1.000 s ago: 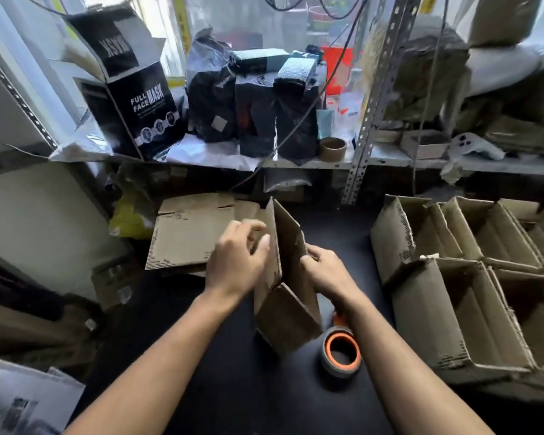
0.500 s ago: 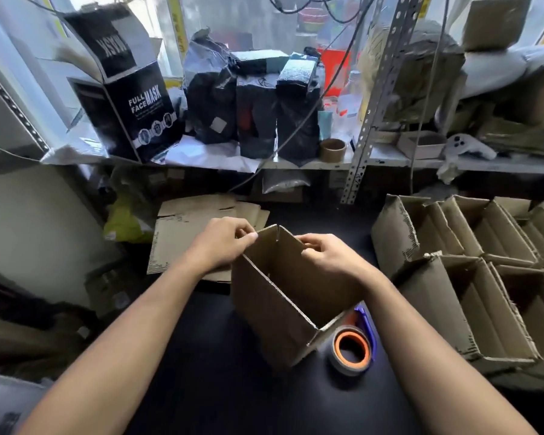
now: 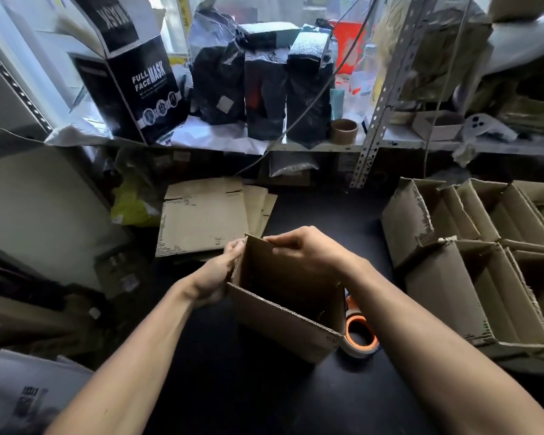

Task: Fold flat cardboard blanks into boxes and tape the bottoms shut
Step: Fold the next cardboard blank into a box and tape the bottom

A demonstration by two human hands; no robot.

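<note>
- Nearest us, both forearms reach forward over the dark surface (image 3: 233, 387); they close in on one opened cardboard box (image 3: 283, 321) standing upright at its middle.
- Our left hand (image 3: 215, 277) lies against the box's left wall, fingers curled round the far-left corner edge; our right hand (image 3: 308, 251) comes over the top, its fingers pinching the upper rim of the far wall.
- The box is squared out, brown and corrugated, its mouth facing up at us; we cannot tell how its bottom flaps lie.
- A tape roll (image 3: 360, 335) with an orange core lies flat just beside the box's right corner.
- Further right, folded boxes (image 3: 453, 293) stand packed together in rows.
- Beyond our hands to the left, flat blanks (image 3: 201, 221) lie stacked.
- Farthest, a shelf (image 3: 327, 147) carries a black "FULL FACE MASK" carton (image 3: 139, 80).
</note>
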